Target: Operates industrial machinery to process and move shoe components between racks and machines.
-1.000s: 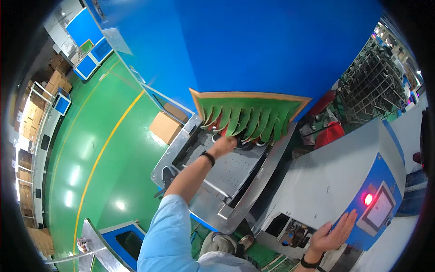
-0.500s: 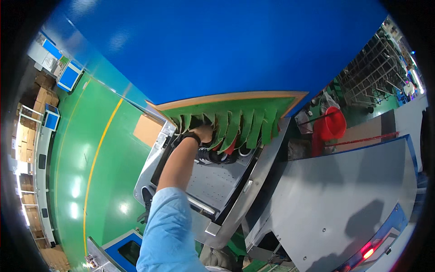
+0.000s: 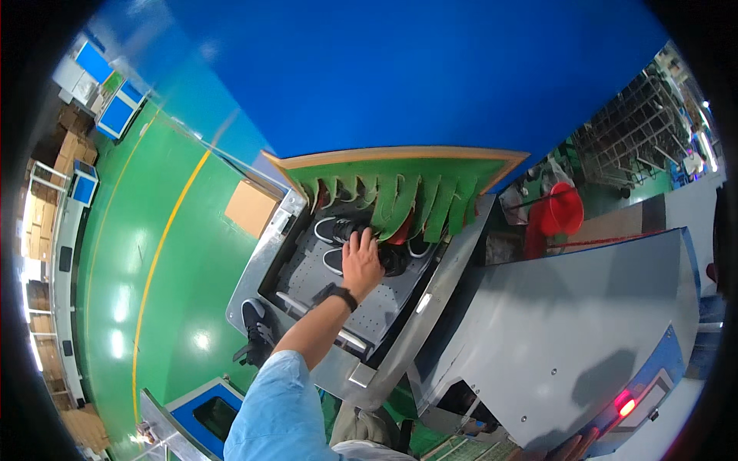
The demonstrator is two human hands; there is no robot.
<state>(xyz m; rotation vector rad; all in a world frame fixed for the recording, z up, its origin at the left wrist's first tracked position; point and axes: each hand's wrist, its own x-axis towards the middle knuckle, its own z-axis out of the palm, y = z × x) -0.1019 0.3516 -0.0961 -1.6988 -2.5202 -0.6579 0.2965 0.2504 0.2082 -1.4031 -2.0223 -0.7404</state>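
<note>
floor (image 3: 196,269): glossy green, yellow line (image 3: 160,250) | left: stacked cardboard boxes (image 3: 74,147) | right: metal racks (image 3: 630,146), bright lights (image 3: 707,147)

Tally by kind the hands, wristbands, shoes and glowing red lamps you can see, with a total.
Left hand and right hand: 2
Wristband: 1
Shoes: at least 4, some partly hidden
Glowing red lamp: 1
Total: at least 8

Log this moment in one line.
left hand: spread over dark shoes | right hand: partly visible near control panel | single shoe: at metal frame's corner | green strip curtain: hanging
</note>
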